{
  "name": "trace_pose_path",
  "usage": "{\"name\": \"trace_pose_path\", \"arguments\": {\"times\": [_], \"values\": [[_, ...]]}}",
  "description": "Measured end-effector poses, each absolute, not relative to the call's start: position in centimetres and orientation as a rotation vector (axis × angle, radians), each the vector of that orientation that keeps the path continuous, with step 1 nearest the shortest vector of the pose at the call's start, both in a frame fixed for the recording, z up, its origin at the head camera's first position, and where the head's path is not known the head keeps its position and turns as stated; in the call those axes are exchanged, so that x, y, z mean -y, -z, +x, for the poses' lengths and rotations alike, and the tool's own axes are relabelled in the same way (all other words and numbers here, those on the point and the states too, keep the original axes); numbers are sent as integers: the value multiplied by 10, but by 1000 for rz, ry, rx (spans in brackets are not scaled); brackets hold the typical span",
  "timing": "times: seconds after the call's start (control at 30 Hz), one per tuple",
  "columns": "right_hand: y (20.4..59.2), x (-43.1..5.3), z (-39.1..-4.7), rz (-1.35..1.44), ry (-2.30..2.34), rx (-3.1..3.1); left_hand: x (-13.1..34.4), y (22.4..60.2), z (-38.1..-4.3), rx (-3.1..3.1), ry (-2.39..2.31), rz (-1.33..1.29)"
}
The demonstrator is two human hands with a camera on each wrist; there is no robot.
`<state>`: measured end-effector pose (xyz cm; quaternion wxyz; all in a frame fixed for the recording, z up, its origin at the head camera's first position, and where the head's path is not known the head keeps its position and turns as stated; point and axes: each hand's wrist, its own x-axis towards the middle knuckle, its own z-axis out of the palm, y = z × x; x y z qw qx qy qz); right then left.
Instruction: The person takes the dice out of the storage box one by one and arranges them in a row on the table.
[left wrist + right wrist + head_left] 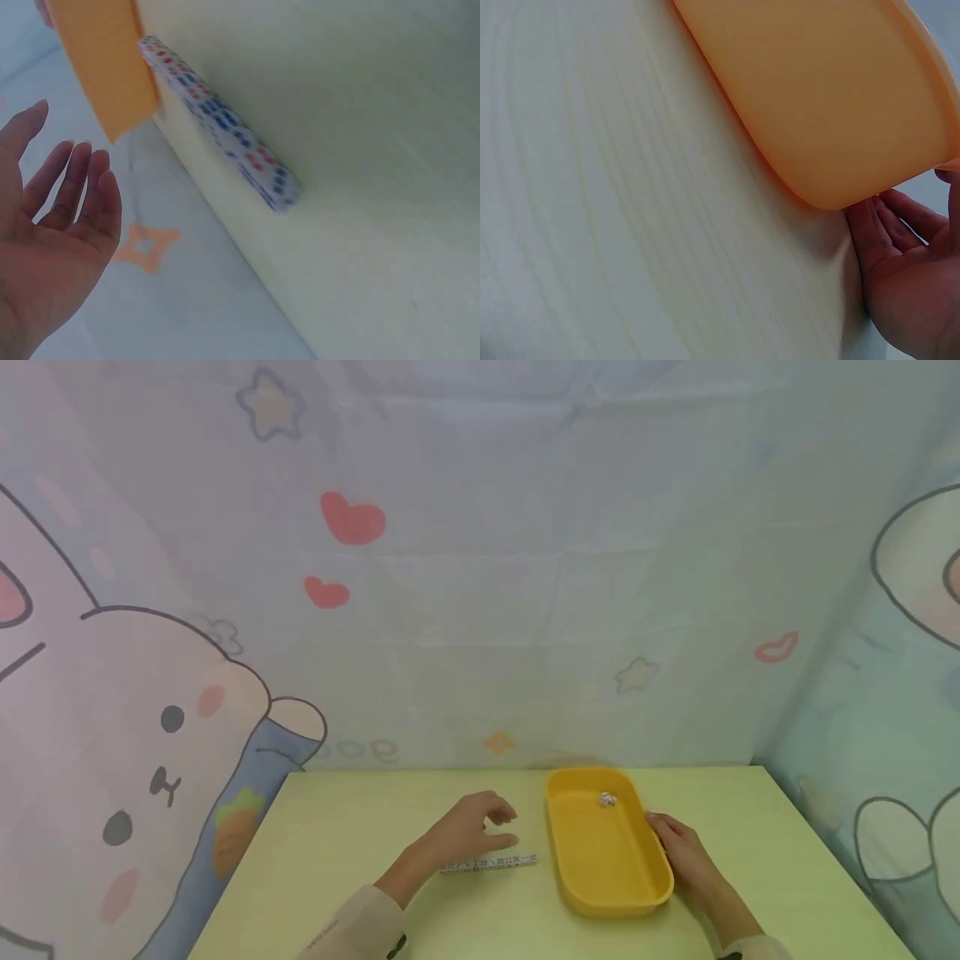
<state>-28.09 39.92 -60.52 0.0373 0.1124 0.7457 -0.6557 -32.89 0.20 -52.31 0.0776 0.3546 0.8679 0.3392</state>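
Note:
A row of white dice (491,863) with red and blue pips lies in a straight line on the table, left of a yellow tray (600,881). My left hand (468,828) hovers around the row's far side, fingers loosely bent and thumb apart, nothing between them. In the left wrist view the palm of that hand (56,247) faces the camera. At the tray's right side, my right hand (686,857) grips the wall, thumb up at the rim and fingers against the underside in the right wrist view. A few white dice (607,799) sit inside the tray's far end.
The pale yellow-green table (360,827) ends at a back edge against a printed cloth (480,610) with hearts and stars. Cloth with cartoon figures also hangs along the left and right sides.

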Motion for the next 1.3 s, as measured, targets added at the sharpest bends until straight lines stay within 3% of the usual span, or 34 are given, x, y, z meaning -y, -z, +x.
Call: {"name": "trace_pose_path", "arguments": {"times": [0.6, 1.3], "values": [[606, -394, -285, 377, 2021, -2298, -83, 520, -339, -2718, -1132, 1075], [604, -392, -278, 398, 2039, -2285, -156, 538, -365, -2812, -831, 1132]]}}
